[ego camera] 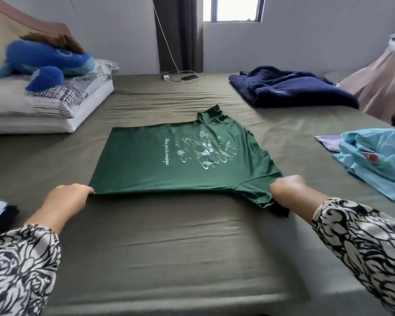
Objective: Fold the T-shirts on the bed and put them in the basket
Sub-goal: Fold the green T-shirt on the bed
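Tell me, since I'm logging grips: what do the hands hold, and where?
Both grip the green T-shirt along its near edge: left hand at the hem corner, right hand at the sleeve end.

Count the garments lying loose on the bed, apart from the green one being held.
2: a navy garment far right and a light blue garment near right. A stack at the left edge may hold more.

Only legible text: white cursive line on the green T-shirt (pixel 169 165), printed sideways at 9 o'clock of its white graphic. Last word reads roughly "musique"; rest too small to make out.
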